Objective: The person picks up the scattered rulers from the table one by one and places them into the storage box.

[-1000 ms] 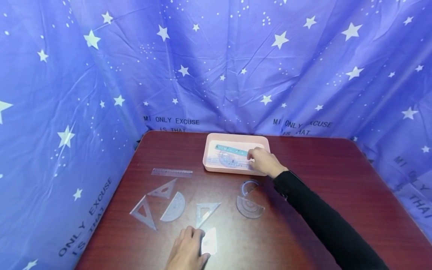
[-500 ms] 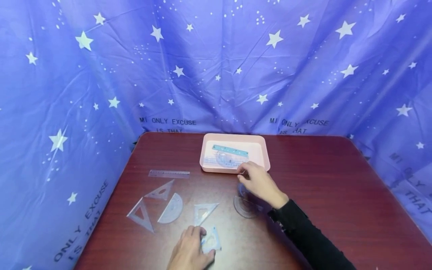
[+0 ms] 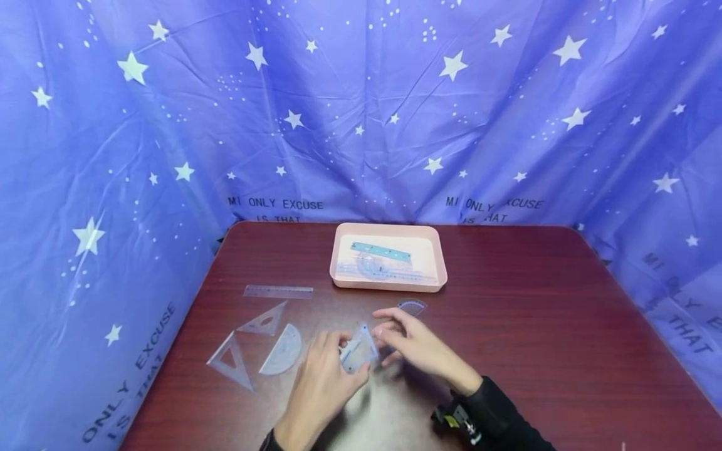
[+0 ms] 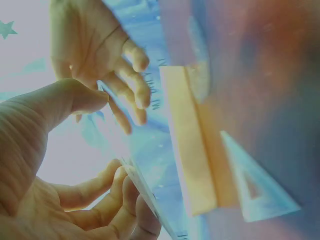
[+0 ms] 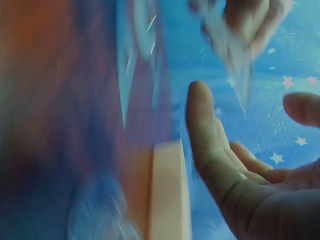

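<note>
My left hand (image 3: 324,376) pinches a clear plastic set square (image 3: 361,354) between thumb and fingers, raised over the middle of the table. Seen from the left wrist, the set square (image 4: 131,165) is nearly edge-on. My right hand (image 3: 423,351) is just to its right, fingers spread and fingertips close to its edge. In the right wrist view a gap shows between the right hand (image 5: 235,170) and the set square (image 5: 235,52). A small protractor (image 3: 413,306) lies beyond the right hand, partly covered by it.
A pink tray (image 3: 389,287) at the back holds a light-blue ruler (image 3: 380,251) and clear measuring pieces. To the left lie a clear ruler (image 3: 277,292), two set squares (image 3: 265,321) and a semicircular protractor (image 3: 284,351). A starry curtain (image 3: 361,113) borders the table.
My right hand has come back from the tray towards the left hand, its fingers spreading. The left hand has lifted the set square from the table and moved it forward.
</note>
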The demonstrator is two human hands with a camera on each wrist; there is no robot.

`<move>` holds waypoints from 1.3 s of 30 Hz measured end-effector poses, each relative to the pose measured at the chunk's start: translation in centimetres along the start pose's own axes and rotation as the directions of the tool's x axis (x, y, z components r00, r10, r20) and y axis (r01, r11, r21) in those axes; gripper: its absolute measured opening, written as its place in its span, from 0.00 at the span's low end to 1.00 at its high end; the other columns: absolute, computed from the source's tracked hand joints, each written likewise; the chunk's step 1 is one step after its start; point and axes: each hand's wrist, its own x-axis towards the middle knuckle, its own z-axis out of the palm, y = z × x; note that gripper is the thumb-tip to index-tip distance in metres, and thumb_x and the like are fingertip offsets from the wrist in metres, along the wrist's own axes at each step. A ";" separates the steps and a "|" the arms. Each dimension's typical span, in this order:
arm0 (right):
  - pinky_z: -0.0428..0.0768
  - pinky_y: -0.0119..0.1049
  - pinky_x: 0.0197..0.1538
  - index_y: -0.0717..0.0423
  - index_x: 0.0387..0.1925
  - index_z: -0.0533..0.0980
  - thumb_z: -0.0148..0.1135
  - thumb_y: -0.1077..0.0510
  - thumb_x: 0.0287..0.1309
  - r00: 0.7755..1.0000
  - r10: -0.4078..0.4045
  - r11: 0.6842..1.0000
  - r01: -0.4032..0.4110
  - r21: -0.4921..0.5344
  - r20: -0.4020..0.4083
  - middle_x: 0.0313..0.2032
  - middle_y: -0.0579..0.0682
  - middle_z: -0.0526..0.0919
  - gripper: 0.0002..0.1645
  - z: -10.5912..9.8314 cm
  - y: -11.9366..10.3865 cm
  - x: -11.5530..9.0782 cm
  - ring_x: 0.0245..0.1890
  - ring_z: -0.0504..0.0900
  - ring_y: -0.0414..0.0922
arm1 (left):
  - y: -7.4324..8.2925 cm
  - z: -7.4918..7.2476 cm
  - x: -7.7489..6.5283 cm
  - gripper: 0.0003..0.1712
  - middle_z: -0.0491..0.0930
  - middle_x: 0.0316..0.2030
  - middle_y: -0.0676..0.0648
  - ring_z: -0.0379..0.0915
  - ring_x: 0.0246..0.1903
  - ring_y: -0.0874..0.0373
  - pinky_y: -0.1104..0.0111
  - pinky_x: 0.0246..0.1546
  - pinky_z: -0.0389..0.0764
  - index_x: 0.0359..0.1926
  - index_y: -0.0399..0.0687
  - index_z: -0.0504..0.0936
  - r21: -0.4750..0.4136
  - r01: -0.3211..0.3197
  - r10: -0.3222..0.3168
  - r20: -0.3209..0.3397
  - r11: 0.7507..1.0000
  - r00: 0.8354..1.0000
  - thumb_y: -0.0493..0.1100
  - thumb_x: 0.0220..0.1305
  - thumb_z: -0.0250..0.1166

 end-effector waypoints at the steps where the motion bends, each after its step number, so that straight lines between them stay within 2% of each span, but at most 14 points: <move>1: 0.92 0.46 0.47 0.74 0.75 0.62 0.57 0.57 0.80 1.000 0.025 0.997 -0.026 0.078 0.017 0.60 0.74 0.80 0.34 0.4 0.0 -0.1 0.53 0.88 0.58 | 0.1 0.0 0.4 0.30 0.84 0.38 0.48 0.78 0.38 0.56 0.64 0.36 0.82 0.46 0.44 0.85 0.005 -0.011 0.011 -0.002 1.000 1.000 0.49 0.42 0.86; 3: 0.91 0.43 0.50 0.74 0.76 0.59 0.56 0.57 0.80 0.998 0.056 0.980 -0.058 0.188 0.020 0.61 0.71 0.80 0.35 1.0 0.0 -0.3 0.53 0.88 0.53 | 0.3 0.0 1.1 0.31 0.84 0.39 0.46 0.78 0.38 0.56 0.63 0.36 0.83 0.47 0.42 0.85 0.011 -0.040 0.040 -0.002 0.999 0.999 0.48 0.42 0.86; 5: 0.89 0.37 0.50 0.71 0.77 0.59 0.55 0.57 0.80 0.996 0.083 0.960 -0.077 0.269 -0.012 0.60 0.66 0.83 0.35 1.5 -0.1 -0.4 0.52 0.88 0.46 | 0.5 0.2 1.6 0.31 0.84 0.39 0.46 0.79 0.37 0.55 0.63 0.36 0.84 0.47 0.41 0.86 0.021 -0.069 0.069 -0.004 0.997 0.998 0.48 0.43 0.86; 7: 0.88 0.32 0.48 0.70 0.77 0.59 0.54 0.59 0.80 0.993 0.105 0.942 -0.079 0.327 -0.062 0.57 0.59 0.86 0.33 1.9 -0.1 -0.3 0.50 0.88 0.41 | 0.6 0.4 2.1 0.30 0.84 0.39 0.45 0.79 0.38 0.54 0.63 0.36 0.84 0.47 0.41 0.86 0.032 -0.092 0.092 -0.008 0.995 0.996 0.48 0.43 0.85; 10: 0.86 0.30 0.45 0.69 0.75 0.60 0.49 0.64 0.79 0.984 0.129 0.916 -0.069 0.395 -0.126 0.50 0.51 0.88 0.29 2.3 -0.1 0.0 0.48 0.88 0.39 | 0.7 0.8 2.6 0.29 0.83 0.39 0.46 0.79 0.39 0.53 0.63 0.35 0.84 0.48 0.42 0.86 0.048 -0.111 0.112 -0.021 0.993 0.993 0.48 0.44 0.84; 15: 0.87 0.30 0.43 0.68 0.71 0.64 0.46 0.69 0.76 0.968 0.146 0.900 -0.044 0.433 -0.204 0.44 0.48 0.89 0.25 2.4 0.3 0.8 0.44 0.90 0.40 | 1.0 1.3 3.3 0.29 0.83 0.41 0.45 0.78 0.40 0.52 0.62 0.38 0.83 0.50 0.42 0.86 0.054 -0.123 0.124 -0.019 0.991 0.992 0.47 0.47 0.84; 20: 0.88 0.30 0.41 0.68 0.68 0.67 0.47 0.69 0.75 0.959 0.149 0.911 -0.039 0.410 -0.239 0.40 0.47 0.89 0.23 1.6 0.7 1.6 0.42 0.90 0.40 | 1.1 1.6 4.0 0.30 0.82 0.44 0.44 0.78 0.44 0.50 0.59 0.43 0.84 0.54 0.42 0.85 0.056 -0.162 0.161 0.020 0.985 0.987 0.47 0.53 0.84; 25: 0.90 0.33 0.40 0.72 0.68 0.68 0.50 0.70 0.74 0.958 0.111 0.943 -0.018 0.334 -0.263 0.37 0.47 0.88 0.24 -0.3 0.8 2.8 0.38 0.89 0.41 | 1.1 1.1 4.5 0.26 0.82 0.45 0.45 0.76 0.43 0.52 0.62 0.41 0.82 0.58 0.42 0.85 0.018 -0.198 0.197 0.046 0.980 0.979 0.48 0.63 0.79; 29: 0.90 0.34 0.39 0.75 0.68 0.69 0.51 0.72 0.72 0.957 0.062 0.974 0.003 0.225 -0.283 0.36 0.48 0.88 0.26 -2.7 0.3 4.3 0.35 0.87 0.41 | 0.6 1.0 4.6 0.25 0.83 0.47 0.44 0.77 0.45 0.50 0.58 0.46 0.82 0.58 0.43 0.85 0.011 -0.168 0.167 0.040 0.986 0.985 0.47 0.64 0.78; 33: 0.88 0.33 0.36 0.72 0.68 0.73 0.53 0.72 0.71 0.943 0.014 0.999 -0.001 0.040 -0.331 0.39 0.55 0.87 0.26 -5.5 -0.7 6.1 0.32 0.85 0.40 | 0.0 0.9 4.5 0.24 0.84 0.49 0.43 0.79 0.48 0.49 0.56 0.50 0.83 0.58 0.44 0.85 0.023 -0.108 0.106 0.071 0.994 0.992 0.47 0.65 0.78; 36: 0.86 0.32 0.34 0.67 0.66 0.77 0.55 0.69 0.72 0.930 -0.032 0.988 -0.026 -0.152 -0.367 0.45 0.65 0.85 0.23 -7.8 -1.5 7.5 0.33 0.83 0.42 | -0.3 1.0 4.2 0.23 0.85 0.51 0.41 0.80 0.50 0.48 0.54 0.53 0.84 0.59 0.44 0.85 0.029 -0.069 0.066 0.119 0.997 0.991 0.47 0.67 0.76; 39: 0.84 0.33 0.35 0.63 0.64 0.80 0.57 0.65 0.75 0.921 -0.073 0.939 -0.065 -0.337 -0.384 0.52 0.70 0.85 0.21 -10.2 -2.4 8.8 0.37 0.82 0.44 | -0.7 1.2 3.9 0.23 0.84 0.52 0.39 0.81 0.51 0.46 0.52 0.54 0.84 0.59 0.43 0.85 0.028 -0.047 0.042 0.158 0.999 0.987 0.47 0.67 0.75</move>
